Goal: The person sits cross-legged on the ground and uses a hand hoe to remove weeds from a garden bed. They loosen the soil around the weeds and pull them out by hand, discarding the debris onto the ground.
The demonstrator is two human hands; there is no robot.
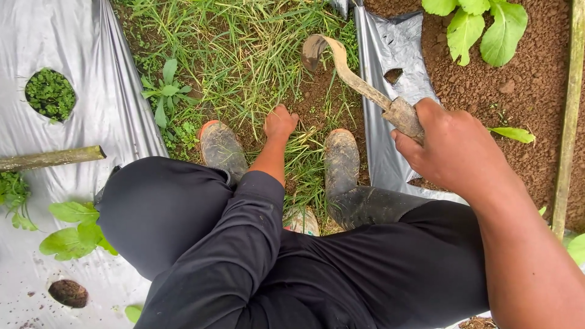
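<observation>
Nearest the camera, the right hand [454,152] is closed in a full fist around the muddy wooden handle of a curved, soil-caked metal sickle [347,67]. Its blade runs toward eleven o'clock and hangs raised above the weeds, the hooked tip turned down, a hold that looks suited to hacking at low growth. Between the knees in dark trousers [183,213], the left hand [280,122] reaches down to twelve o'clock. Its fingers are curled shut on a clump of long green grass [244,55] at ground level, between the two mud-smeared rubber boots [341,158]. Out at nine o'clock lies silver plastic mulch sheeting [67,122], with small green plants in its planting holes. At two o'clock, broad-leaved green seedlings [481,24] stand in bare brown soil [524,103].
</observation>
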